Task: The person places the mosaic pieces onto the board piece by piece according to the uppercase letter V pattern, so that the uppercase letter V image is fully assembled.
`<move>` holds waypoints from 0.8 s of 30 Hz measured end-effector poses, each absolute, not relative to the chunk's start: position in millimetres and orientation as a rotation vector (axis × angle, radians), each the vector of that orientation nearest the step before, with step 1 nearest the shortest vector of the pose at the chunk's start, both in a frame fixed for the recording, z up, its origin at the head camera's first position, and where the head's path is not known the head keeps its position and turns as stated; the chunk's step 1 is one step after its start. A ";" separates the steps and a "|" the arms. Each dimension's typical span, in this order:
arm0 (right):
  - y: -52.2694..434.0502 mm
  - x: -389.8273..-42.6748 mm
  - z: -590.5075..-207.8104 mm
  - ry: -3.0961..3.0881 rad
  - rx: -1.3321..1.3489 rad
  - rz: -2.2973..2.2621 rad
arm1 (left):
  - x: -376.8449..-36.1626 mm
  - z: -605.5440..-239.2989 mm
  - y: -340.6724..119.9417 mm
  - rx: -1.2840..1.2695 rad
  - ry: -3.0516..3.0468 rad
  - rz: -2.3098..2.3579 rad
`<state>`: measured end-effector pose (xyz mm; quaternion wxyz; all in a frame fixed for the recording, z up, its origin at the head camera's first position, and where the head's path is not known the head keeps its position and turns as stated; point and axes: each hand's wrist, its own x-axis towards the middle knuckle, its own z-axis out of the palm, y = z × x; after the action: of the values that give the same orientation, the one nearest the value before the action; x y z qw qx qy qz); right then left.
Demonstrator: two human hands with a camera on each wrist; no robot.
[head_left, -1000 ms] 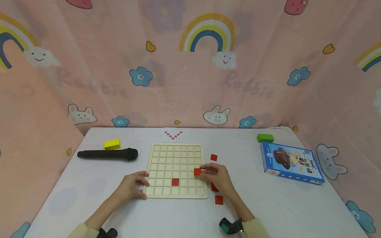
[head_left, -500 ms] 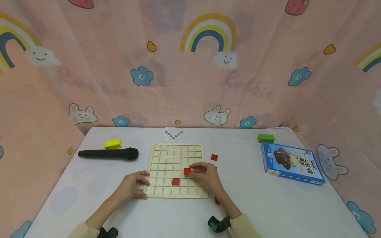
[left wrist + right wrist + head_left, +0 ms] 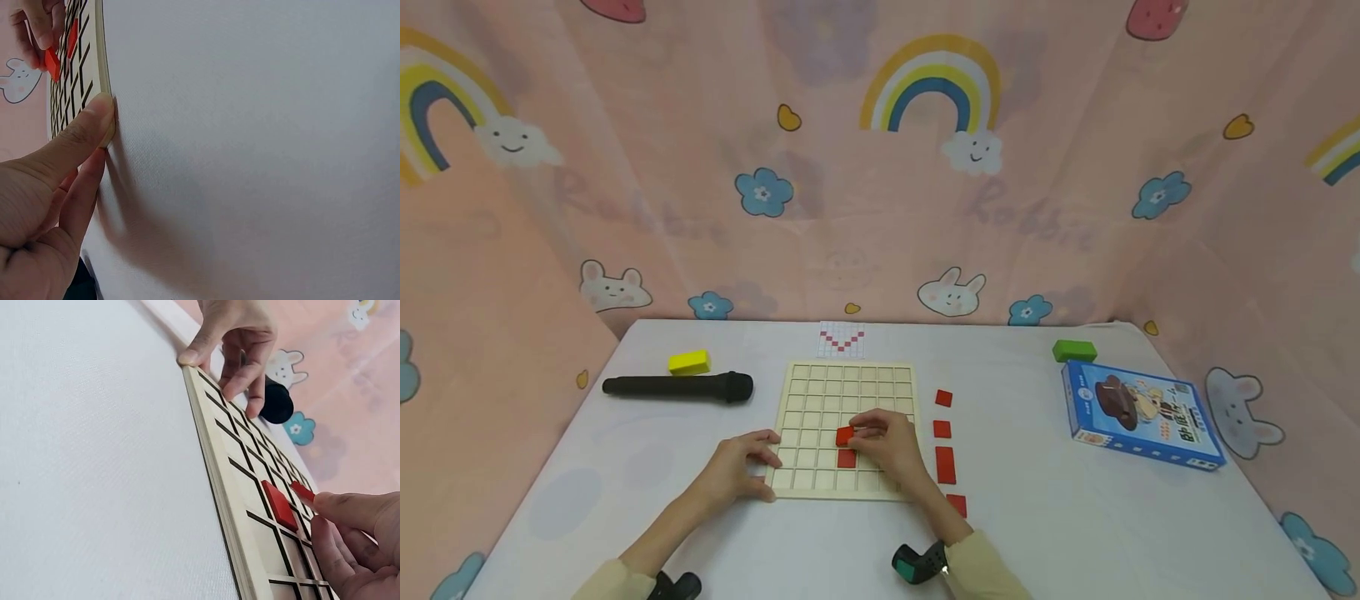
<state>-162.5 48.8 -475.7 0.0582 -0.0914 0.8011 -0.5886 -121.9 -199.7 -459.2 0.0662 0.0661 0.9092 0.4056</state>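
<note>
A pale wooden grid board (image 3: pixel 808 400) lies on the white table. My left hand (image 3: pixel 733 469) grips its near-left corner, thumb at the front edge and fingers along the left side. One red square tile (image 3: pixel 847 459) sits in a cell toward the front of the board; the right wrist view shows this same tile (image 3: pixel 279 506) flat in the grid. Just behind it, my right hand (image 3: pixel 889 446) pinches another red tile (image 3: pixel 844 436) between thumb and fingers. That pinched tile (image 3: pixel 302 491) is tilted close over the cells in the right wrist view.
Several loose red tiles (image 3: pixel 945 465) line the board's right side. Behind the board lies a small card (image 3: pixel 841 340) with a red V pattern. A black microphone (image 3: pixel 677 387) and yellow block (image 3: pixel 689 362) are left; a blue box (image 3: pixel 1138 412) and green block (image 3: pixel 1074 350) are right.
My right hand has carried the pinched red tile leftward across the board, from its right edge to behind the seated tile. The left hand keeps its grip on the corner.
</note>
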 end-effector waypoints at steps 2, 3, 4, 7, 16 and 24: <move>44.5 -163.4 -477.7 2.432 -0.274 -1.780 | -121.3 -458.6 -200.0 0.212 2.745 1.220; 42.8 -163.6 -478.3 2.433 -0.270 -1.780 | -121.0 -458.1 -200.2 0.218 2.743 1.222; 41.3 -163.7 -479.1 2.435 -0.267 -1.777 | -120.8 -457.9 -200.4 0.223 2.743 1.221; 38.4 -164.1 -480.7 2.440 -0.266 -1.776 | -120.3 -457.9 -200.9 0.229 2.740 1.223; 35.3 -165.1 -479.5 2.437 -0.273 -1.759 | -122.4 -459.2 -201.5 0.238 2.737 1.223; 31.1 -167.2 -478.0 2.413 -0.347 -1.747 | -121.7 -459.3 -202.2 0.252 2.742 1.218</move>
<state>-167.2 31.1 -478.0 0.0712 -0.1155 0.8025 -0.5810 -121.7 -202.2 -459.3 0.0654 0.0835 0.9088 0.4036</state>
